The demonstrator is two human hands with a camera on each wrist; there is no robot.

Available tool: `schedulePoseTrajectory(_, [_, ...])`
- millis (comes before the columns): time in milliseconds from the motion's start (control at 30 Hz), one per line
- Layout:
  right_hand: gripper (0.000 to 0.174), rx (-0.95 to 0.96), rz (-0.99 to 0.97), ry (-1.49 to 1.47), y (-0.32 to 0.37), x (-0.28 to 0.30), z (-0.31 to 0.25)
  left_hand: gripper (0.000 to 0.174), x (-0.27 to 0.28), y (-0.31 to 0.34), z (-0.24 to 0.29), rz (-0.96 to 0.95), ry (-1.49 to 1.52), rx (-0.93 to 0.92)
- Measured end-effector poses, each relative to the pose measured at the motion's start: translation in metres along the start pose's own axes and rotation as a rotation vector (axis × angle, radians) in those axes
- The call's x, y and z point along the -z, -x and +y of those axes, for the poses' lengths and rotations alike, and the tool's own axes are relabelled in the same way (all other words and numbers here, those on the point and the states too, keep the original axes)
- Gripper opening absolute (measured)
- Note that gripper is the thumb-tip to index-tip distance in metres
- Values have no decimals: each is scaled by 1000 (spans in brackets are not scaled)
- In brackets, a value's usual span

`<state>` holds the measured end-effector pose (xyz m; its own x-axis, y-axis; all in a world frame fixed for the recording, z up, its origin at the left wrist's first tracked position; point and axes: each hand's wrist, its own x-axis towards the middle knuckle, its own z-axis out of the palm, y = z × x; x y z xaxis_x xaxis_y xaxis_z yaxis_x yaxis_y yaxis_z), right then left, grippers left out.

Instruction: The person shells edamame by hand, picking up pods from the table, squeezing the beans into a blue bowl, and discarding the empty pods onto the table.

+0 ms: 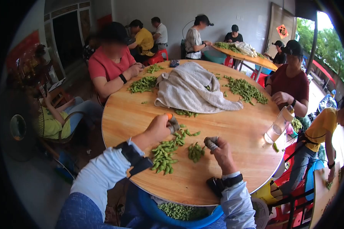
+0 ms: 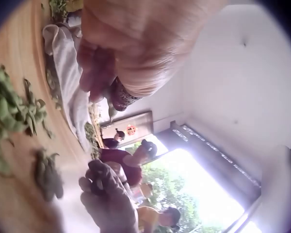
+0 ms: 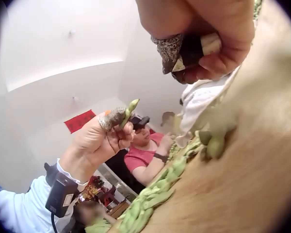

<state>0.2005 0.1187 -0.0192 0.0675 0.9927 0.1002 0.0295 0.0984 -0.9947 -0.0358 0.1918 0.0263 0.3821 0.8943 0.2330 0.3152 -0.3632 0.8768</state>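
Note:
My left hand (image 1: 156, 131) is raised over the near part of the round wooden table (image 1: 137, 114), its thumb and fingers pinching a green soybean pod (image 3: 131, 109). A grey knit cover wraps a digit of this hand, with an orange band near it. Lower right of it is my right hand (image 1: 224, 155), its fingers curled in against the thumb; nothing shows between them. Grey knit and black-and-white wrapping cover its digits. A long heap of pods (image 1: 165, 154) lies below the left hand, and a small cluster of pods (image 1: 196, 152) sits just left of the right hand.
A pale cloth (image 1: 189, 86) covers the table's middle, with more pods (image 1: 246, 89) around it. A clear bottle (image 1: 276, 129) stands at the right edge. Below the near edge, a blue basin (image 1: 147, 204) holds shelled beans (image 1: 176, 210). Other people sit around this and another table.

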Motion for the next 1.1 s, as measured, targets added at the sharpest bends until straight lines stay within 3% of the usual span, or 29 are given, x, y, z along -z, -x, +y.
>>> schedulePoseTrajectory(100, [21, -93, -148, -229, 27, -13, -24, 13, -8, 41, 37, -43, 105, -7])
schedulePoseTrajectory(233, [34, -201, -386, -269, 73, -19, -36, 13, -41, 105, 58, -54, 226, 6])
schedulePoseTrajectory(300, [33, -271, -349, -242, 99, -17, -44, 16, -56, 132, 49, -72, 181, -8])
schedulePoseTrajectory(333, [33, -274, -347, -255, 112, -15, -42, 18, -62, 143, 59, -82, 363, 27])
schedulePoseTrajectory(433, [32, -303, -331, -318, 151, -9, -41, 20, -78, 171, 56, -121, 382, 70])
schedulePoseTrajectory(533, [34, -360, -274, -410, 183, -12, -45, 20, -83, 189, 59, -144, 180, -45])
schedulePoseTrajectory(633, [34, -355, -217, -388, 210, -9, -33, 18, -99, 207, 44, -147, 148, 35])
schedulePoseTrajectory(700, [30, -324, -159, -304, 217, -15, -24, 20, -105, 216, 44, -158, 164, -71])
schedulePoseTrajectory(767, [27, -158, -295, -214, 219, -11, -5, 22, -109, 222, 37, -319, 291, 103])
schedulePoseTrajectory(833, [22, -205, -137, -250, 232, -28, -41, 21, -116, 227, 17, -324, 450, -18])
schedulePoseTrajectory(867, [16, -209, -91, -243, 234, -35, -46, 20, -105, 228, 21, -465, 428, 33])
schedulePoseTrajectory(967, [15, -162, -172, -163, 232, -38, -50, 19, -100, 238, 6, -674, 515, 234])
schedulePoseTrajectory(1100, [20, -174, -268, -183, 229, -37, -38, 16, -102, 247, 0, -620, 472, 118])
